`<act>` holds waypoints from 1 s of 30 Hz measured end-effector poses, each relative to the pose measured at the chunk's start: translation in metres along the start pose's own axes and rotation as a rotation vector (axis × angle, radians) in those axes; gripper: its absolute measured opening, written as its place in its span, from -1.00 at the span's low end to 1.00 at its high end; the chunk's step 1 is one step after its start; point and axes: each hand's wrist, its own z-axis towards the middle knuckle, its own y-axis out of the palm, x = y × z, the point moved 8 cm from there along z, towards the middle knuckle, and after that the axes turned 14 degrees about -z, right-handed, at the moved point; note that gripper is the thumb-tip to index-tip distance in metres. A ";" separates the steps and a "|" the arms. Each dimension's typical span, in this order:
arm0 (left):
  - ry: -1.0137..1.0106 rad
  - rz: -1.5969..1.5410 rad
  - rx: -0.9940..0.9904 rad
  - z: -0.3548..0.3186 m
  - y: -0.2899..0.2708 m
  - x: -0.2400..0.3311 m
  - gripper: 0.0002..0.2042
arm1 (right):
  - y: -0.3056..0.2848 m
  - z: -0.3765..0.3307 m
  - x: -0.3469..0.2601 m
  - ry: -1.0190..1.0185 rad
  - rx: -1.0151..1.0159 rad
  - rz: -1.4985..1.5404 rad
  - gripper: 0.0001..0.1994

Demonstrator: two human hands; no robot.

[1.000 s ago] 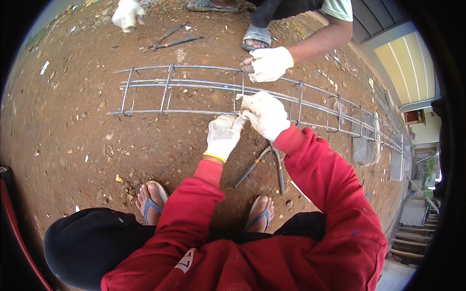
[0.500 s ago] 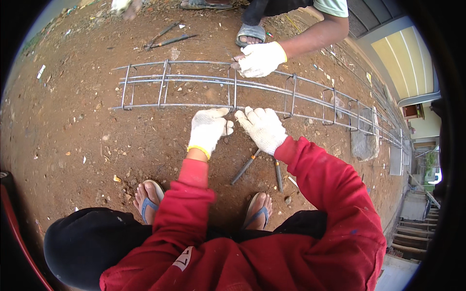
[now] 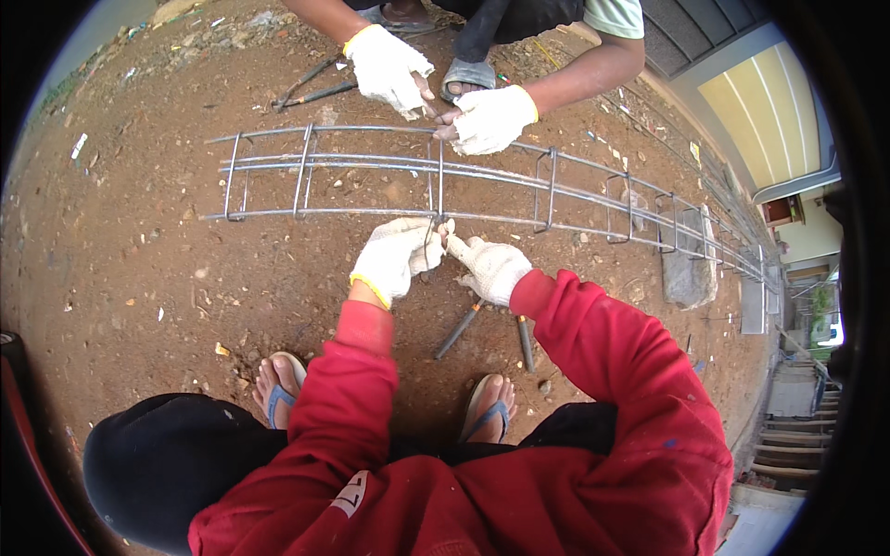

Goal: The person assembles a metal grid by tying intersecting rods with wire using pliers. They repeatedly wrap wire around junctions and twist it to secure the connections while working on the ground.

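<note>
The long steel frame lies on the brown ground, running from the left across to the far right, beyond the hands. At its left end two hoops already stand around the bars; whether they are tied is too small to tell. The middle hoop is the one being worked on, and its corners look unfinished, as a judgement. Further right, more hoops stand in place, their fastening unclear, past a grey stone slab.

The left hand, gloved, is curled with its fingertips drawn in at the middle hoop's near corner; a thin dark wire seems to show there, but I cannot tell whether it is gripped. Across the far bar, a co-worker's two gloved hands, one on the left and one on the right, meet fingertip to fingertip at the far corner. The right hand, half curled, points its finger and thumb at the same near corner, close against the left fingertips; its hold is unclear. Just below it lie pliers.
</note>
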 end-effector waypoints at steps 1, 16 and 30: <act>-0.037 0.046 -0.026 -0.001 0.000 0.002 -0.81 | 0.003 0.000 0.002 -0.004 -0.027 0.012 -0.10; -0.113 0.177 -0.131 0.010 0.003 -0.016 -0.82 | -0.013 -0.011 0.019 0.105 -0.031 1.399 -0.62; 0.549 1.372 -0.107 -0.010 0.044 0.028 -0.76 | -0.106 0.002 -0.002 -0.065 0.088 0.616 -0.79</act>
